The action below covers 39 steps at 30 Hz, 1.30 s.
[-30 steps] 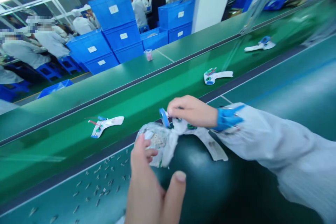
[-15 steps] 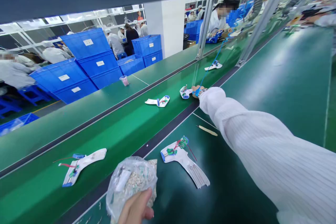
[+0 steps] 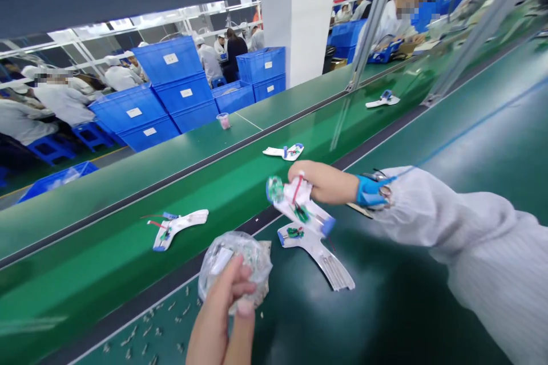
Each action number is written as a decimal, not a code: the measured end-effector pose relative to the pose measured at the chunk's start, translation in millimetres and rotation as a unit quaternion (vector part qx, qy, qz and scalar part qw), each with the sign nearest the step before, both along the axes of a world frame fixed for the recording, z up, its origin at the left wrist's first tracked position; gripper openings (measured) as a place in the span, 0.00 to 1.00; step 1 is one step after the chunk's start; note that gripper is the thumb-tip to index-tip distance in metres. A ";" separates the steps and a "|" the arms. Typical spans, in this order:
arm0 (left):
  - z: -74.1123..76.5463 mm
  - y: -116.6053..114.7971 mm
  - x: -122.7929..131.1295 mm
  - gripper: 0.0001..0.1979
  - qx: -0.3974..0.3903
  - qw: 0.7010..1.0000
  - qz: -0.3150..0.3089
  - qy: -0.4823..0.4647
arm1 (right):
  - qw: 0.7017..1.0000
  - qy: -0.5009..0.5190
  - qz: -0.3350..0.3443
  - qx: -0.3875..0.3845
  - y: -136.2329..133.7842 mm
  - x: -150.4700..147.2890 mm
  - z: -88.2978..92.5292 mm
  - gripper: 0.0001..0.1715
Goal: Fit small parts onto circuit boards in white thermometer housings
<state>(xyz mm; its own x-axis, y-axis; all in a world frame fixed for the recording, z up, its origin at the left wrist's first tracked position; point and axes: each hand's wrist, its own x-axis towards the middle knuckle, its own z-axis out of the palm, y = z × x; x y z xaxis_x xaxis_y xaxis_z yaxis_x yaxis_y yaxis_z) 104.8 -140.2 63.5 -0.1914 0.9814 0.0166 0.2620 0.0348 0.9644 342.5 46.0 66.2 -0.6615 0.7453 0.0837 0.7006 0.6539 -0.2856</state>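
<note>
Conveyor [image 3: 85, 256], wired assembly [image 3: 297, 199] in right hand [image 3: 321, 181], bag [image 3: 252, 256] in left hand [image 3: 222, 296]

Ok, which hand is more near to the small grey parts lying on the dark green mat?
Left. The left hand, holding a clear plastic bag, is just beside the small grey parts. The right hand, holding a white wired assembly, is farther from them, up and to the right.

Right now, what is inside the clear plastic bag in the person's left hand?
The clear plastic bag holds many small pale parts. The left hand covers its lower side, and crumpled plastic blurs the rest, so their exact kind cannot be told.
</note>
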 end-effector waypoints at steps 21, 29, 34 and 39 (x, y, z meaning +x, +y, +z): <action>32.4 -18.2 2.9 0.18 -0.179 0.880 -0.151 -0.414 | 0.914 0.123 0.351 -0.160 -60.9 -65.0 29.1 0.12; 18.3 -10.8 0.9 0.15 -0.049 0.925 -0.099 -0.363 | 0.949 0.171 0.192 -0.185 -57.7 -61.4 12.1 0.24; 14.5 -5.0 10.2 0.12 0.024 0.961 -0.013 -0.276 | 0.913 0.371 0.069 -0.157 -91.9 -63.4 36.1 0.08; 21.9 -8.4 19.6 0.10 0.040 0.975 0.074 -0.205 | 0.883 0.414 0.087 -0.203 -123.8 -86.7 43.1 0.08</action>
<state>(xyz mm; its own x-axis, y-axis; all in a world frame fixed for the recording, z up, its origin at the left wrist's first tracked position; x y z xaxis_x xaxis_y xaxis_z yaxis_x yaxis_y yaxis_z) 124.5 -148.7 85.4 -0.3366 0.9415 -0.0161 -0.1476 -0.0359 0.9884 255.8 -77.8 109.2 -0.6069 0.7180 0.3409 0.0408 0.4565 -0.8888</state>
